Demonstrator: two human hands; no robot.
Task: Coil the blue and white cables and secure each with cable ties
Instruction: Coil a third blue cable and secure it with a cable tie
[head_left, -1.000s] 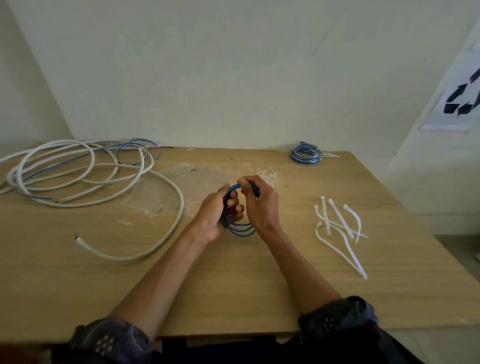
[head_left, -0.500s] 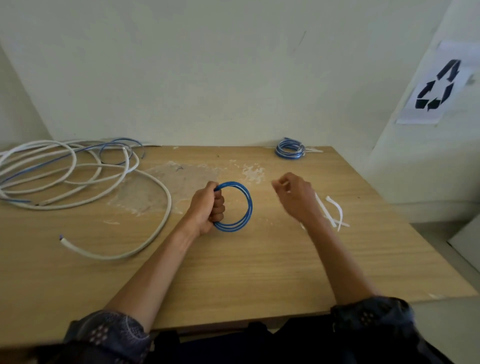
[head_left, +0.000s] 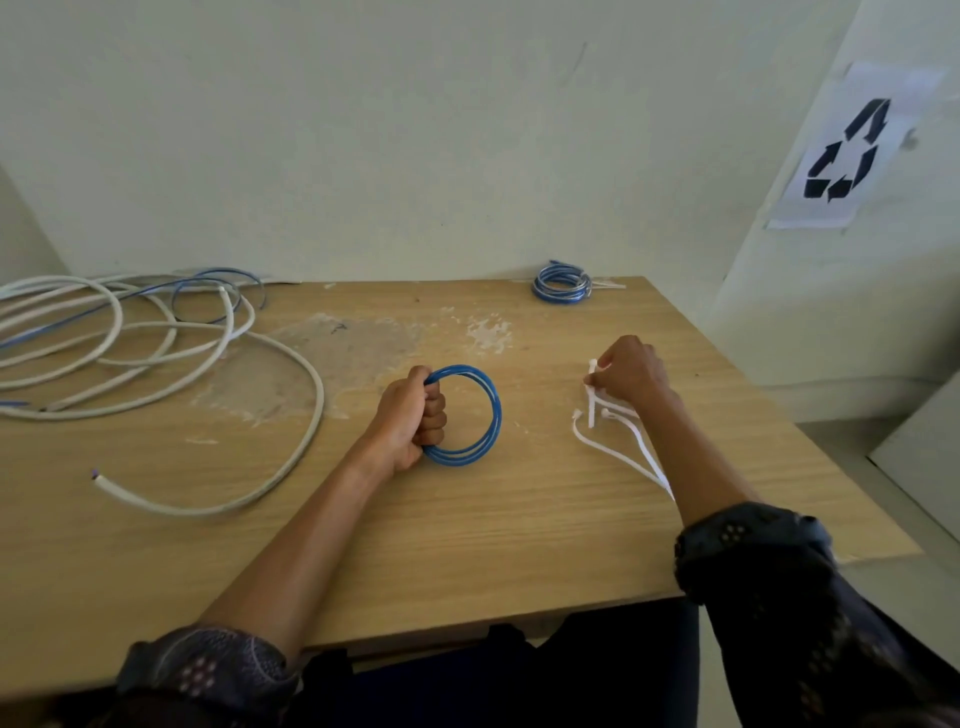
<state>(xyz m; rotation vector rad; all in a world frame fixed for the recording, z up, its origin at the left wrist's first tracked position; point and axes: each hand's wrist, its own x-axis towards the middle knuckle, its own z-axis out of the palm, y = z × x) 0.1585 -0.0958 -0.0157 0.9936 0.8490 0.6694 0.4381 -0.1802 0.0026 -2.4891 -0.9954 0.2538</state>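
Observation:
My left hand (head_left: 410, 415) is fisted around one side of a small blue cable coil (head_left: 485, 415), holding it upright on the wooden table (head_left: 467, 545). My right hand (head_left: 631, 374) rests over a pile of white cable ties (head_left: 618, 441) to the right, with its fingertips pinched on the head end of one tie (head_left: 592, 370). A long white cable (head_left: 208, 364) lies in loose loops at the left, tangled with a thin blue cable (head_left: 218, 283). Its cut end (head_left: 98, 475) points toward the front left.
A finished blue coil (head_left: 562, 283) with a tie sits at the table's back edge by the wall. A worn, scuffed patch (head_left: 358, 343) marks the table's middle. The table's right edge drops to the floor, and a recycling sign (head_left: 852, 150) hangs on the right wall.
My right hand let go of the blue coil and moved right to the cable ties, where it now pinches one. My left hand keeps the coil in the same place.

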